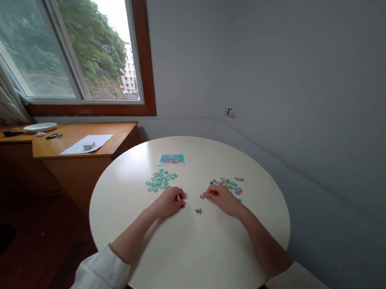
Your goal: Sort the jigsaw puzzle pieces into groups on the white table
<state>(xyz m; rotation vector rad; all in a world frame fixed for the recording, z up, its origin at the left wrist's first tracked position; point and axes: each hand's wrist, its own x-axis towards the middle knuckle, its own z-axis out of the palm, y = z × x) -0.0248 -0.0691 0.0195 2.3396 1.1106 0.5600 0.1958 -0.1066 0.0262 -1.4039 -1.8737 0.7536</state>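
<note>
My left hand (170,201) rests low over the white round table with its fingers curled. A small dark jigsaw puzzle piece (183,206) shows at its thumb tip, and a small pale spot lies by the index finger, too blurred to name. Across a short gap, my right hand (222,197) pinches a teal and pink puzzle piece (202,196) close to the tabletop. Between the hands and slightly nearer me lies a pink and dark puzzle cluster (198,211). Teal pieces (160,180) form a heap beyond my left hand; mixed-colour pieces (228,184) lie behind my right hand, partly hidden by it.
A small picture card (170,159) lies at the far side of the round table (189,260). One piece (239,178) sits apart at the right. Left of the table stands a wooden desk (68,132) with paper (101,140), a small box and a white plate (40,127).
</note>
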